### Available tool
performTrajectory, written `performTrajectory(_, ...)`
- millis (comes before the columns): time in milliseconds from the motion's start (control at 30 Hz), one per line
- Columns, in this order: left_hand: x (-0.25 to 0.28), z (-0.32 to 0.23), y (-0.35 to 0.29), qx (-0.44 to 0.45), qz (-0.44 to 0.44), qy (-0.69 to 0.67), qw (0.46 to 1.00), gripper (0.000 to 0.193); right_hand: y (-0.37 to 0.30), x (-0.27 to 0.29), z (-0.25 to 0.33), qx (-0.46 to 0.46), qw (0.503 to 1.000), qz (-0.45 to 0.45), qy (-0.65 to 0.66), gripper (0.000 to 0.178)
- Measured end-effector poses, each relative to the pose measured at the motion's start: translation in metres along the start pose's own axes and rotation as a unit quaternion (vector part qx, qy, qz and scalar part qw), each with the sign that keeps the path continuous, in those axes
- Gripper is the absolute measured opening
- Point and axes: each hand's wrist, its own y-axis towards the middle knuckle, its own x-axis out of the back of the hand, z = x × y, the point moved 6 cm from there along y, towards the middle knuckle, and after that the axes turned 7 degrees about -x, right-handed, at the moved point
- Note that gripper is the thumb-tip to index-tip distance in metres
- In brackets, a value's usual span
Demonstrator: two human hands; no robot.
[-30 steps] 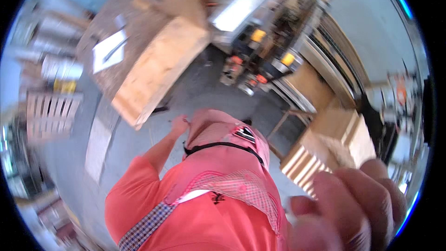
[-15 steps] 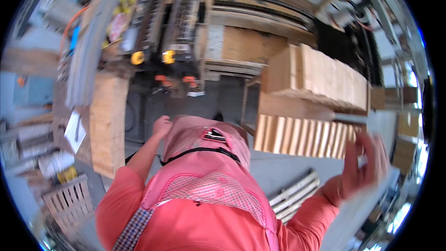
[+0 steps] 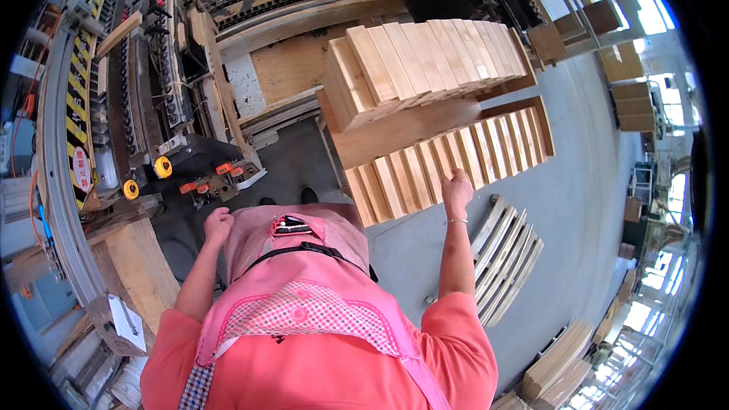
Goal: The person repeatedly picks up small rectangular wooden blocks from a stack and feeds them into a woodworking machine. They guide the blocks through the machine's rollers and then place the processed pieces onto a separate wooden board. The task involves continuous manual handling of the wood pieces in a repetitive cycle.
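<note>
My right hand [image 3: 457,193] reaches to the near edge of a slanted row of pale wooden strips [image 3: 410,175]. Its fingers are bent and pinched at the end of one strip in the middle of the row. Behind that row, on the same wooden rack [image 3: 425,127], stands a taller stack of wooden boards [image 3: 437,57] packed side by side. My left hand [image 3: 218,224] hangs beside my pink apron, near its left edge. Those fingers are curled in, and nothing shows in them.
Ahead on the left stands a machine [image 3: 163,106] with chain rails, yellow knobs and orange clips. A thick wooden block [image 3: 137,258] lies at my left beside a white paper [image 3: 127,323]. A slatted pallet [image 3: 505,258] rests on the floor to the right, and stacked boards [image 3: 558,364] stand farther back.
My view has turned toward the right. My right hand, raised and blurred beside the row's right end before, now touches the middle of the row. My left hand stays beside the apron.
</note>
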Motion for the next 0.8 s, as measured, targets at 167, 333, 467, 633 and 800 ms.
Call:
performTrajectory(167,0.01,-0.021,0.007,0.009,-0.001,-0.028,1.0,0.035,-0.031,-0.023,0.036,0.031,0.99,0.116,0.071,0.025)
performTrajectory(333,0.012,-0.004,-0.011,0.058,0.0,-0.074,0.996,0.035,-0.018,-0.006,0.031,0.032,0.997,-0.055,0.045,0.022)
performTrajectory(467,0.01,0.007,-0.016,0.078,0.007,-0.096,0.992,0.034,0.02,0.0,-0.008,-0.016,0.999,-0.022,-0.027,0.029)
performTrajectory(633,0.007,-0.003,-0.014,0.069,0.012,-0.106,0.992,0.035,0.033,0.002,-0.008,0.027,0.998,-0.005,-0.051,0.029)
performTrajectory(800,0.004,0.014,-0.013,0.073,0.009,-0.101,0.992,0.035,0.023,0.006,-0.001,0.064,0.996,-0.035,-0.04,0.024)
